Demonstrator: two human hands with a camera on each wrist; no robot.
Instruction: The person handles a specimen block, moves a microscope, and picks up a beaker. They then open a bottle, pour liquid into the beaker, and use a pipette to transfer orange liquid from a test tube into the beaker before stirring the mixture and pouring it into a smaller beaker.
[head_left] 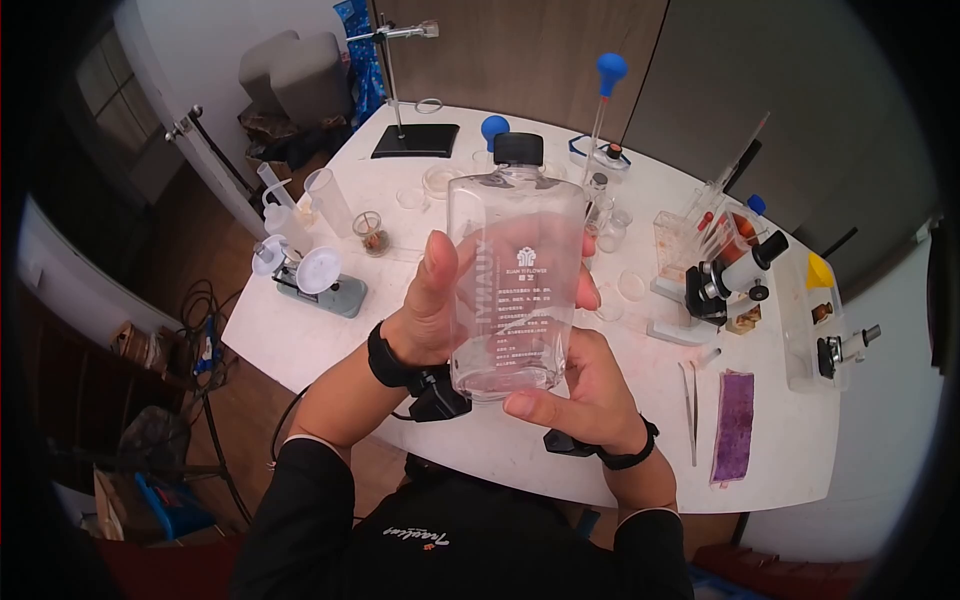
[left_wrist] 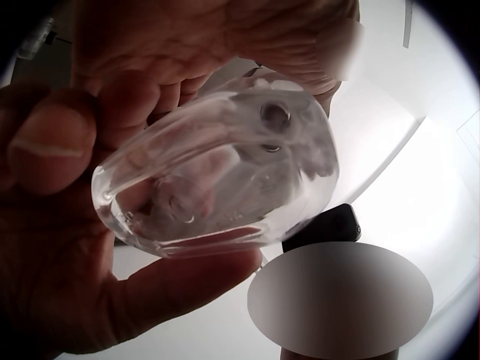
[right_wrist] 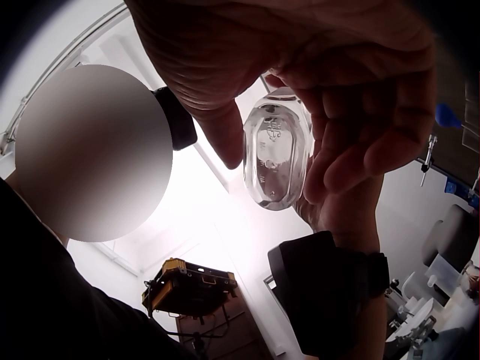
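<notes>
You had the clear bottle [head_left: 515,290] up off the table [head_left: 780,460], front and center before your chest, roughly upright w/ its black cap [head_left: 518,149] on top. Both hands were grasping it: your L hand [head_left: 418,315] had its side, thumb up along the edge & fingers wrapped behind; your R hand [head_left: 600,385] had the lower R, thumb near the bottom corner & fingers round the back. That grip prob. kept the tall, smooth body steady, b/c it was backed from both sides, and it left most of the white print [head_left: 525,300] uncovered & facing you. Both wrist views caught the base from below, so nothing propped it but your hands. Couldn't tell if a bit of liquid sat inside.

The balance [head_left: 325,290] stood off L, the larger microscope [head_left: 735,280] off R, w/ tweezers [head_left: 690,410] lying beside the purple strip [head_left: 733,428] near the R end, prob. spread that way to leave the middle free for handling.
</notes>
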